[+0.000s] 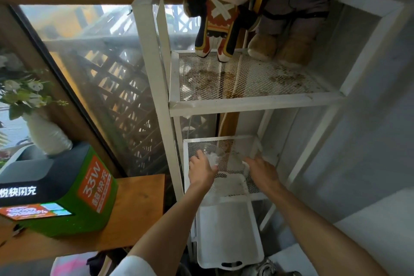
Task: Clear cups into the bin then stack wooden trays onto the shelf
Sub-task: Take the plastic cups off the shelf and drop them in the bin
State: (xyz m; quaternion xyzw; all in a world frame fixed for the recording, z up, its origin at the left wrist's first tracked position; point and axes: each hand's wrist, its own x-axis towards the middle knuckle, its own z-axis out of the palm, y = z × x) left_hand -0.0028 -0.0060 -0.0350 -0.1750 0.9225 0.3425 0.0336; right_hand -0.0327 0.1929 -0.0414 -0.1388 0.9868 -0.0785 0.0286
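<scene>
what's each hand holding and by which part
Left hand grips a clear plastic cup around its lower body. Right hand: cannot tell.

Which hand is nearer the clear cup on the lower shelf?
Left. The left hand holds the clear cup; the right hand is to its right, apart from it.

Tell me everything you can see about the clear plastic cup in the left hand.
The clear plastic cup is see-through and thin-walled, with a round open rim and no visible lid. Something white and crumpled or icy sits inside it near the fingers; what it is cannot be told. The cup is tilted, its rim pointing up and away from the person. The left hand grips it from below, holding it just above the lower mesh shelf of the white rack. It does not appear to touch the shelf.
</scene>
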